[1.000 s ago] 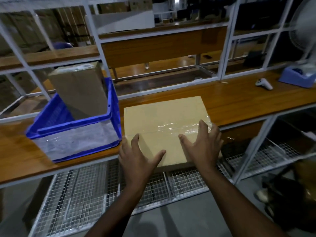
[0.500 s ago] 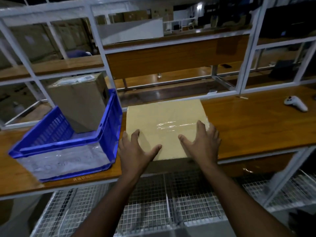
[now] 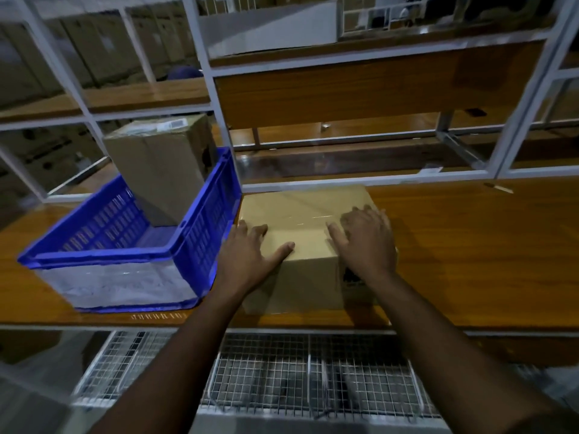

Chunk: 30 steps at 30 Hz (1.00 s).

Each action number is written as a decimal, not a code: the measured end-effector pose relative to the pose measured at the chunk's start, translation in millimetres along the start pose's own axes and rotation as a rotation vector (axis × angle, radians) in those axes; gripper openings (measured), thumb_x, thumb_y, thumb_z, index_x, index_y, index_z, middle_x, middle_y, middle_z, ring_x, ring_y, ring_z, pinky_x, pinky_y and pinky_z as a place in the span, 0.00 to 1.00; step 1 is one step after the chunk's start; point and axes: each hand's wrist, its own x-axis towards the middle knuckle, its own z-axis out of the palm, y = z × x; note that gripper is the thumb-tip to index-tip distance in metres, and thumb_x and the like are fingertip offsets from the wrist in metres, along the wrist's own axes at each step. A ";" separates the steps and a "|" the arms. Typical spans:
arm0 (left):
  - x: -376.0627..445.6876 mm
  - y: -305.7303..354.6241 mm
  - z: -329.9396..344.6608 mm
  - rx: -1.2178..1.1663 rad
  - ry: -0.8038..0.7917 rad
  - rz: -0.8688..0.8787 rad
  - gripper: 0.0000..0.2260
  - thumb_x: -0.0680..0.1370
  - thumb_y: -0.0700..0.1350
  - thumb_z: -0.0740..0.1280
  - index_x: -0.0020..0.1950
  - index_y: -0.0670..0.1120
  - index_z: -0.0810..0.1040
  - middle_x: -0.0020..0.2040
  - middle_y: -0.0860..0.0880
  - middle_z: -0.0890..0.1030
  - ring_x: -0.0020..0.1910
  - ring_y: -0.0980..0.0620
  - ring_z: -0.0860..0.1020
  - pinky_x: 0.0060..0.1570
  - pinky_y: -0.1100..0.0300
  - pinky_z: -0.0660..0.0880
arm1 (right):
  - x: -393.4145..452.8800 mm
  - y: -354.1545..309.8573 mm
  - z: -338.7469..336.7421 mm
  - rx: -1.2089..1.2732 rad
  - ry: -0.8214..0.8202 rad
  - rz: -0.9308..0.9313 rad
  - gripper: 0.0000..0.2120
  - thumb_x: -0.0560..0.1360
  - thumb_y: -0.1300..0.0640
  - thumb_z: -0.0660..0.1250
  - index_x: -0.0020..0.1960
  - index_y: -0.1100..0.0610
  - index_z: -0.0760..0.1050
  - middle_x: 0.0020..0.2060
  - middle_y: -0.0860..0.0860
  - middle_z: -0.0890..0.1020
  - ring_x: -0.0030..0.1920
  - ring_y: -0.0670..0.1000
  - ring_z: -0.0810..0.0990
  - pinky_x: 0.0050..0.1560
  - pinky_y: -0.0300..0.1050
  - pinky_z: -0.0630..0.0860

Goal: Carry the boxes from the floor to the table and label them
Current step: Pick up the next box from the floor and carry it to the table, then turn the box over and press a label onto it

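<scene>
We have pushed the taped cardboard box farther onto the table; left hand and right hand lie spread flat on top. It looks stiff; we'd grip its side edges.

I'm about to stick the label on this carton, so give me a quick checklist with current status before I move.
1. Cardboard box fully on the wooden table: ok.
2. Left hand and right hand flat on the box, no grip closed around it: ok.
3. Top face bare enough for a label: ok, only a clear tape seam shows.
4. Label within sight: not ok, none visible.
5. Gap to the blue crate: cannot tell, they look touching or nearly so.
6. Second box in the crate labelled: ok, a white sticker shows on top.
</scene>
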 end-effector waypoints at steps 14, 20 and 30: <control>-32.9 3.4 46.4 -0.005 0.382 0.319 0.24 0.81 0.62 0.61 0.68 0.47 0.79 0.67 0.49 0.80 0.67 0.53 0.76 0.67 0.54 0.67 | -45.5 -34.3 29.2 0.150 0.175 -0.236 0.18 0.79 0.49 0.59 0.57 0.56 0.83 0.54 0.52 0.86 0.55 0.50 0.83 0.61 0.48 0.75; -4.2 9.9 8.0 -0.038 0.303 0.312 0.18 0.82 0.58 0.58 0.47 0.50 0.83 0.43 0.52 0.83 0.42 0.56 0.78 0.42 0.58 0.74 | -6.3 -60.3 8.3 0.068 0.082 -0.047 0.13 0.80 0.51 0.65 0.41 0.53 0.84 0.32 0.47 0.79 0.33 0.44 0.75 0.40 0.39 0.74; 51.0 -0.6 5.8 0.083 -0.034 0.364 0.22 0.83 0.58 0.55 0.73 0.52 0.73 0.73 0.53 0.74 0.71 0.52 0.68 0.66 0.49 0.67 | 33.8 -58.8 27.7 -0.068 -0.092 -0.209 0.13 0.79 0.47 0.65 0.59 0.51 0.81 0.54 0.49 0.82 0.53 0.49 0.78 0.54 0.45 0.76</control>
